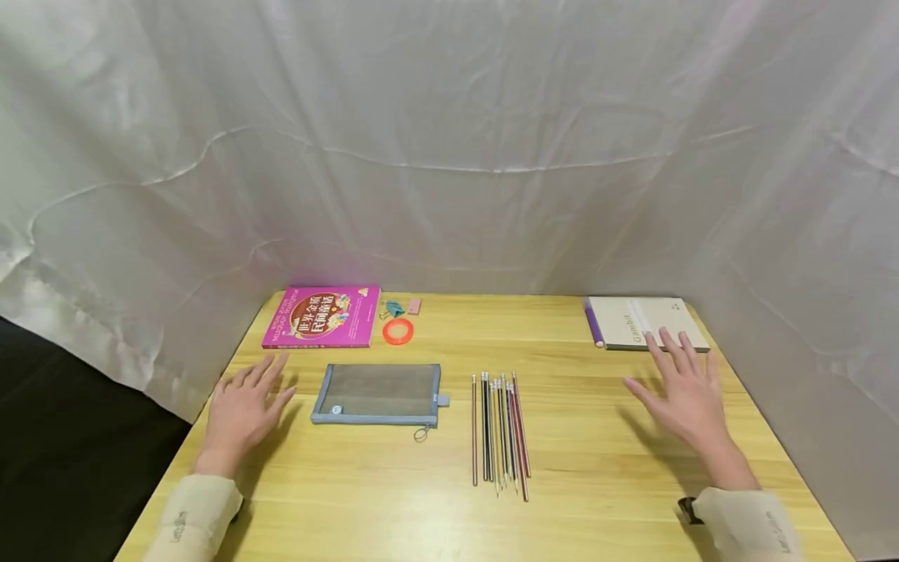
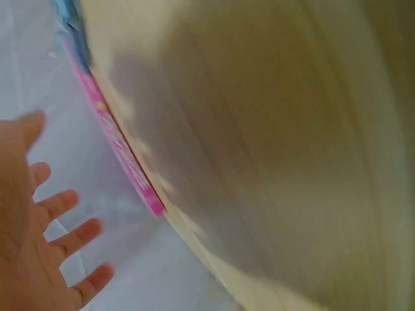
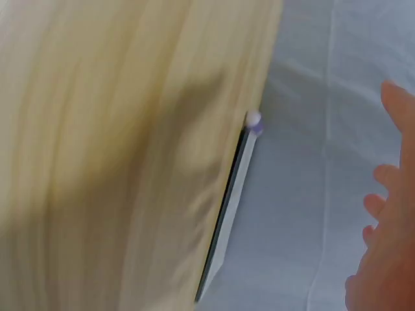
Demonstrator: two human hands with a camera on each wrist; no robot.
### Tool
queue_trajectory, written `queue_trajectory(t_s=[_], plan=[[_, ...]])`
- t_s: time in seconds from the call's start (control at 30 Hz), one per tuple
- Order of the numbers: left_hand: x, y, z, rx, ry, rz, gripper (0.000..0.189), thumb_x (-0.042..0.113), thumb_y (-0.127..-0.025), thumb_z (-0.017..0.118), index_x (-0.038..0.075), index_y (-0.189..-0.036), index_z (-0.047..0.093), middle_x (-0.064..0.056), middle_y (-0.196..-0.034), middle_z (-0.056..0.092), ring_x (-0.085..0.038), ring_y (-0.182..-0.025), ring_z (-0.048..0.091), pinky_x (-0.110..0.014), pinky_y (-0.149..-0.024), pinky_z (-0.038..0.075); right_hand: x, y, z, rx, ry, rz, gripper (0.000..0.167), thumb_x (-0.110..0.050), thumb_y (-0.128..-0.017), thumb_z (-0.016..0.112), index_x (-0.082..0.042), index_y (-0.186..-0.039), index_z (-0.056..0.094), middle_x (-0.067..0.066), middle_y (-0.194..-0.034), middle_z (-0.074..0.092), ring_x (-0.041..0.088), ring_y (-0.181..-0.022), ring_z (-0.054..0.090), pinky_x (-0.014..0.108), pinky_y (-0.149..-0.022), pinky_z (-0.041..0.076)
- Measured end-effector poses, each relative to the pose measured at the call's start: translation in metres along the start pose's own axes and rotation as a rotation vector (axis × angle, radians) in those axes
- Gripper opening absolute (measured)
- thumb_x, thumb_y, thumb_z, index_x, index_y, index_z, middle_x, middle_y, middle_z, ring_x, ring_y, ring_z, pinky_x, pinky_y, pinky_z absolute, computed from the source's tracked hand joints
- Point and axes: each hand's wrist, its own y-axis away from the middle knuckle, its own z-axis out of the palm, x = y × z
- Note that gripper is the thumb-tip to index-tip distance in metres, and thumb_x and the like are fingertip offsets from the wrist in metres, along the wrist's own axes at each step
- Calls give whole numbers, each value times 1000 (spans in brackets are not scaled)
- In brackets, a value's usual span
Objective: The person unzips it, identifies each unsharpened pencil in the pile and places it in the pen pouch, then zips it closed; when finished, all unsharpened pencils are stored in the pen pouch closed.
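The mesh pouch (image 1: 379, 390) is found lying flat on the table (image 1: 337, 484), between the left hand (image 1: 242, 410) and the pencils (image 1: 500, 431); nothing is grasped by either hand, the fingers of both being spread and released; the left hand is held just left of the pouch, near the pink book (image 1: 321, 316), which is placed beyond the pouch's far left corner; the right hand is held well to the pouch's right, near the white book (image 1: 632, 320), placed to the pouch's far right. It is judged that the hands are best kept relaxed and clear of the pencils, which could roll if brushed; should the pouch be handled, a pinch at its edging is advised, as the mesh appears limp. The pouch's long axis is set left to right, its tab (image 1: 443, 400) pointing right; the white book's long axis is similarly set; the pencils are laid roughly crosswise to the pouch.
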Motion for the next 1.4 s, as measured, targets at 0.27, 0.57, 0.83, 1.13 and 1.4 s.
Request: queue_trajectory(t_s=[0.27, 0.57, 0.83, 1.13, 1.4], plan=[[59, 7, -7, 16, 231, 10, 47, 34, -100, 70, 10, -140, 62, -18, -122, 71, -39, -100, 70, -55, -80, 61, -51, -25, 18, 0, -163, -33, 79, -50, -99, 64, -10, -160, 35, 22, -164, 34, 44, -157, 17, 70, -126, 4], [122, 8, 3, 16, 387, 216, 24, 26, -88, 84, 17, -109, 77, 9, -87, 74, 4, -66, 58, -19, -58, 49, -132, -50, 53, -152, -279, -48, 71, -48, -100, 65, -10, -156, 42, 21, -158, 45, 46, -148, 35, 74, -120, 21], [156, 3, 19, -145, 483, 315, 24, 25, -88, 84, 21, -111, 77, 10, -89, 74, 5, -69, 61, -20, -63, 53, -189, -59, 83, -253, -346, -146, 62, -37, -99, 69, -5, -149, 51, 13, -133, 67, 36, -130, 55, 63, -114, 41], [168, -1, 27, -273, 534, 333, 17, 24, -88, 84, 21, -104, 77, 14, -85, 69, 4, -67, 53, -20, -62, 46, -237, -60, 110, -409, -426, -202, 56, -35, -100, 69, -5, -145, 56, 11, -128, 71, 32, -125, 59, 55, -106, 51], [172, -9, 36, -332, 586, 361, 12, 24, -89, 84, 23, -96, 74, 15, -82, 62, -2, -72, 54, -22, -67, 46, -257, -62, 118, -502, -415, -249, 58, -32, -97, 74, -5, -145, 57, 13, -132, 69, 32, -122, 60, 53, -107, 52]])
